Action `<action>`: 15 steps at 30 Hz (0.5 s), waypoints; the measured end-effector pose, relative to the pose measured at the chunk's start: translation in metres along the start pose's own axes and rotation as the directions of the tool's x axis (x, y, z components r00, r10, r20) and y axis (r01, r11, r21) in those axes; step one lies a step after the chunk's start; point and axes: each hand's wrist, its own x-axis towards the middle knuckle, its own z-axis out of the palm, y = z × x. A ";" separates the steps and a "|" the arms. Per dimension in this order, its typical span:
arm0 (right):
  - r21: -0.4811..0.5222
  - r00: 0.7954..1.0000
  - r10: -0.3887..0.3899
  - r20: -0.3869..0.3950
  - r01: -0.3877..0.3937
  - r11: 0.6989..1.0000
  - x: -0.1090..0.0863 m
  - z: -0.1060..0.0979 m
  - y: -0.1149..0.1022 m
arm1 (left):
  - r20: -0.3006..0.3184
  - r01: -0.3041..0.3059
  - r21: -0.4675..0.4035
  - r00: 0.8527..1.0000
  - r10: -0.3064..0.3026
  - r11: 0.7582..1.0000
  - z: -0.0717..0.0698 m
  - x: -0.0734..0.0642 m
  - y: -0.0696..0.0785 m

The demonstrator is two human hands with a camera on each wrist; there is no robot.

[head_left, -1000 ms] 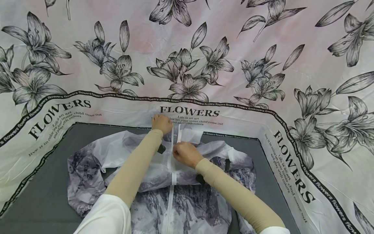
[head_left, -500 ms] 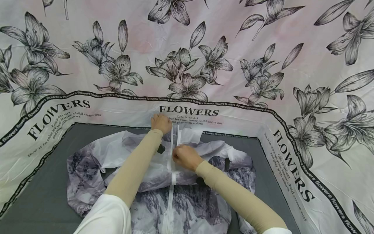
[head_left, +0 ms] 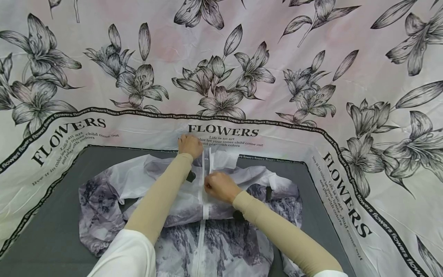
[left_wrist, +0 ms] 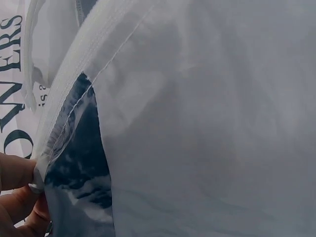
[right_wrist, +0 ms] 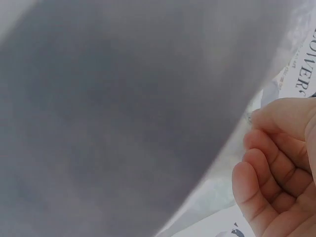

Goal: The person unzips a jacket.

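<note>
A thin jacket [head_left: 214, 246] in white and purple-grey lies front up on the dark grey table, its upper part folded over in loose creases. A white zipper [head_left: 202, 242] runs down its middle, with the two tapes apart near the collar. My left hand [head_left: 190, 146] pinches the top end of one zipper edge; in the left wrist view the thumb and fingers [left_wrist: 17, 173] grip that white edge. Lower down, my right hand [head_left: 221, 186] has its fingers curled at the zipper line. Its thumb and forefinger meet at a tiny part [right_wrist: 252, 117], too small to make out.
The dark grey tabletop [head_left: 45, 246] shows around the jacket. Behind and along both sides hangs a white cloth [head_left: 221, 96] with printed lilies and lettering. The jacket's sleeves [head_left: 100, 207] spread out left and right. Black round bits [head_left: 190, 176] sit beside the forearms.
Both hands keep nearly the same place and hold. The white collar flap right of the zipper has shifted slightly and shows more white than a second ago.
</note>
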 end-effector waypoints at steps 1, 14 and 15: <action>0.002 1.000 -0.004 0.003 0.004 1.000 -0.001 0.000 0.000 | -0.003 0.000 0.000 1.000 0.000 1.000 0.000 0.000 0.000; 0.050 0.999 0.016 0.040 -0.018 0.999 -0.002 -0.005 -0.001 | -0.001 0.004 -0.012 1.000 -0.004 1.000 -0.002 -0.002 0.000; 0.058 0.998 0.031 0.048 -0.033 0.998 -0.002 -0.005 -0.001 | -0.002 -0.003 0.003 1.000 0.003 1.000 -0.002 -0.002 0.001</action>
